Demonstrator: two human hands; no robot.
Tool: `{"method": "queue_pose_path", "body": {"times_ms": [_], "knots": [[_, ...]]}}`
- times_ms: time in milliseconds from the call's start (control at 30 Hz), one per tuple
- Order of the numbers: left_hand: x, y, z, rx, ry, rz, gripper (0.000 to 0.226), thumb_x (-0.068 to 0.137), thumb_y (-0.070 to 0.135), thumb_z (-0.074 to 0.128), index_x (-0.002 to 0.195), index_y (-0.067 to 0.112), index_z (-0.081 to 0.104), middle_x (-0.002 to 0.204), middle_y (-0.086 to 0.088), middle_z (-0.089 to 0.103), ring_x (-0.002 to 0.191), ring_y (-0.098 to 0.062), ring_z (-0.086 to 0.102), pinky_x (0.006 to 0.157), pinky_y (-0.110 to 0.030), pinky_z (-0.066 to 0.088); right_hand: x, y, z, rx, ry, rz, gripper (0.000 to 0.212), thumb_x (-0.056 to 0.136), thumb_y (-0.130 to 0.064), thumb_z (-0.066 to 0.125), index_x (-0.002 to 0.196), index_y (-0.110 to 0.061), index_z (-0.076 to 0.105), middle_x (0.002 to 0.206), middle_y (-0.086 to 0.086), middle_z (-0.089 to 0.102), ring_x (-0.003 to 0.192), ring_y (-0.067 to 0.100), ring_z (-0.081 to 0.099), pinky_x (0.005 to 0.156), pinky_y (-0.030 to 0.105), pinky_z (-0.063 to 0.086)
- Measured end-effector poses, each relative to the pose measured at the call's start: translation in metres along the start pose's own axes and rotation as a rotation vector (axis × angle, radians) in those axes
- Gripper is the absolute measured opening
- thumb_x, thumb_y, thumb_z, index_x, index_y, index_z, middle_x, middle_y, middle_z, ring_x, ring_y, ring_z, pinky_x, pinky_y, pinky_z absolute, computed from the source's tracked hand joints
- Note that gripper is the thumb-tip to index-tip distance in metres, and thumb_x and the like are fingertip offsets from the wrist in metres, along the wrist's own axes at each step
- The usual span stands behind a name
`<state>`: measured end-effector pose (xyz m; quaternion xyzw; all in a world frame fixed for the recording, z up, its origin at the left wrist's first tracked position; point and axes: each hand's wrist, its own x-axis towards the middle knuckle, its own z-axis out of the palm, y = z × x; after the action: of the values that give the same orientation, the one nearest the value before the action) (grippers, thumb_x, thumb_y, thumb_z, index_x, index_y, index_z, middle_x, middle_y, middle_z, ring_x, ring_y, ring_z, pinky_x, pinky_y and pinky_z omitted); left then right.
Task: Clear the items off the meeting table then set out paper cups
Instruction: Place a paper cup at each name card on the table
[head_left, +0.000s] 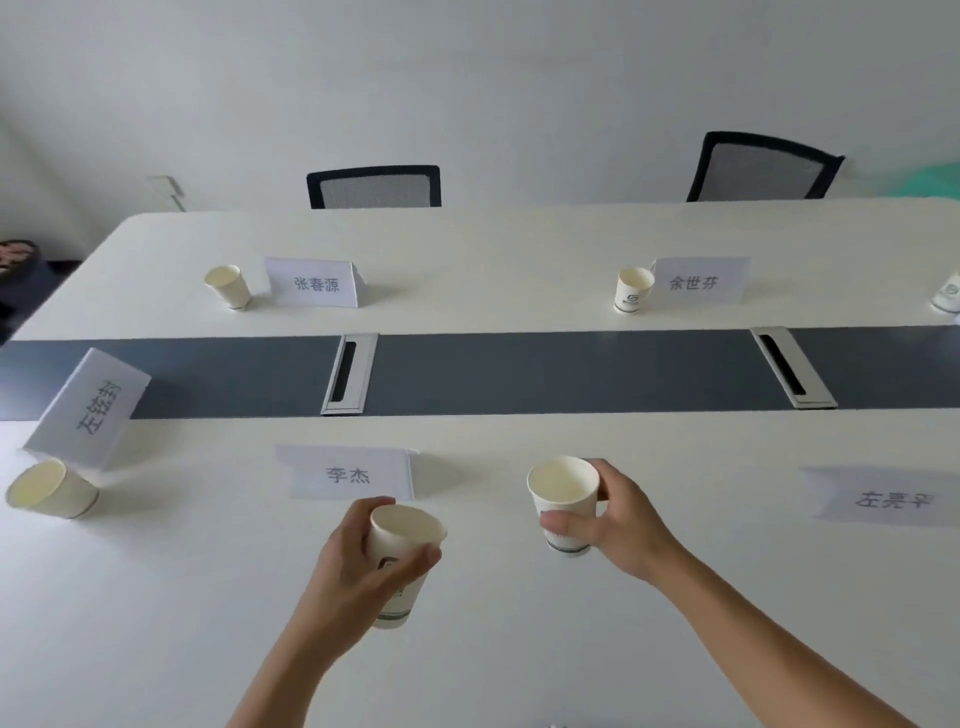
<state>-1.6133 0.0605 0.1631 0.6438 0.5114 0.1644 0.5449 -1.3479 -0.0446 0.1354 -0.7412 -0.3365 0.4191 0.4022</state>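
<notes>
Gripping a tilted cup, the left hand hangs just before a name card; the right hand grips an upright cup farther along the counter. Likely one cup per card, as on the far side.

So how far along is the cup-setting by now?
Clearing looks done: the table holds only name cards and cups. Four cups are out: far-left cup, far-middle cup, left-end cup, right-edge cup, partly cut off. In hand: the left-hand grip holds a fifth cup, the right-hand grip a sixth cup. Left: the near middle card and near right card lack cups.
</notes>
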Motion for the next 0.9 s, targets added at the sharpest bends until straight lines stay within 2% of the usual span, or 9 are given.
{"method": "queue_pose_path", "body": {"times_ms": [200, 267, 367, 533, 667, 733, 800, 867, 900], "knots": [[0.027, -0.024, -0.033, -0.026, 0.047, -0.116, 0.069, 0.048, 0.058, 0.078, 0.109, 0.035, 0.054, 0.095, 0.001, 0.071, 0.081, -0.004, 0.068, 0.07, -0.025, 0.054, 0.098, -0.011, 0.066, -0.089, 0.005, 0.012, 0.067, 0.064, -0.032, 0.086, 0.12, -0.028, 0.048, 0.109, -0.009, 0.062, 0.102, 0.017, 0.06, 0.075, 0.026, 0.048], [0.032, -0.034, -0.04, -0.042, 0.072, -0.16, 0.065, 0.049, 0.057, 0.079, 0.106, 0.039, 0.054, 0.093, 0.004, 0.072, 0.082, -0.005, 0.069, 0.073, -0.027, 0.055, 0.127, -0.013, 0.083, -0.14, 0.0, 0.014, 0.072, 0.065, -0.032, 0.084, 0.125, -0.028, 0.044, 0.11, -0.007, 0.06, 0.101, 0.019, 0.058, 0.073, 0.026, 0.047], [0.037, -0.044, -0.046, -0.062, 0.096, -0.194, 0.062, 0.05, 0.056, 0.078, 0.105, 0.039, 0.055, 0.095, 0.014, 0.071, 0.081, -0.006, 0.069, 0.072, -0.025, 0.053, 0.162, -0.008, 0.102, -0.224, -0.019, 0.001, 0.076, 0.067, -0.031, 0.082, 0.13, -0.028, 0.039, 0.11, -0.006, 0.057, 0.099, 0.021, 0.056, 0.078, 0.031, 0.048], [0.049, -0.058, -0.051, -0.068, 0.095, -0.241, 0.067, 0.052, 0.057, 0.079, 0.111, 0.039, 0.054, 0.094, -0.003, 0.072, 0.083, -0.011, 0.07, 0.078, -0.032, 0.056, 0.19, 0.013, 0.119, -0.316, -0.015, 0.047, 0.071, 0.071, -0.031, 0.081, 0.128, -0.023, 0.04, 0.105, -0.003, 0.059, 0.098, 0.025, 0.058, 0.078, 0.035, 0.052], [0.066, -0.055, -0.047, -0.114, 0.085, -0.234, 0.067, 0.054, 0.056, 0.078, 0.114, 0.045, 0.051, 0.098, 0.004, 0.071, 0.085, -0.01, 0.07, 0.074, -0.027, 0.055, 0.197, 0.023, 0.121, -0.36, -0.008, 0.062, 0.071, 0.067, -0.037, 0.082, 0.124, -0.025, 0.041, 0.103, -0.005, 0.062, 0.095, 0.024, 0.061, 0.074, 0.033, 0.051], [0.075, -0.049, -0.042, -0.127, 0.071, -0.217, 0.065, 0.06, 0.052, 0.08, 0.116, 0.049, 0.048, 0.1, 0.007, 0.07, 0.085, -0.007, 0.069, 0.07, -0.024, 0.054, 0.2, 0.024, 0.118, -0.389, -0.036, 0.079, 0.077, 0.066, -0.037, 0.082, 0.129, -0.026, 0.039, 0.112, -0.005, 0.061, 0.103, 0.024, 0.06, 0.077, 0.031, 0.048], [0.082, -0.043, -0.038, -0.113, 0.038, -0.194, 0.067, 0.068, 0.042, 0.079, 0.124, 0.046, 0.042, 0.1, 0.003, 0.068, 0.085, -0.007, 0.068, 0.07, -0.024, 0.054, 0.2, 0.024, 0.113, -0.421, -0.084, 0.095, 0.092, 0.066, -0.036, 0.082, 0.141, -0.026, 0.031, 0.132, -0.003, 0.054, 0.119, 0.022, 0.054, 0.086, 0.031, 0.044], [0.087, -0.037, -0.035, -0.065, -0.01, -0.166, 0.074, 0.069, 0.031, 0.075, 0.13, 0.045, 0.036, 0.101, 0.0, 0.066, 0.079, -0.011, 0.068, 0.068, -0.027, 0.057, 0.193, 0.022, 0.102, -0.441, -0.098, 0.115, 0.102, 0.068, -0.036, 0.081, 0.149, -0.026, 0.02, 0.144, 0.0, 0.044, 0.131, 0.02, 0.044, 0.097, 0.034, 0.042], [0.089, -0.034, -0.034, -0.033, -0.037, -0.145, 0.078, 0.067, 0.025, 0.071, 0.132, 0.046, 0.033, 0.099, -0.002, 0.066, 0.074, -0.014, 0.066, 0.066, -0.03, 0.058, 0.187, 0.019, 0.096, -0.444, -0.073, 0.11, 0.1, 0.071, -0.035, 0.08, 0.15, -0.025, 0.02, 0.146, 0.001, 0.042, 0.134, 0.019, 0.042, 0.1, 0.035, 0.042]]}}
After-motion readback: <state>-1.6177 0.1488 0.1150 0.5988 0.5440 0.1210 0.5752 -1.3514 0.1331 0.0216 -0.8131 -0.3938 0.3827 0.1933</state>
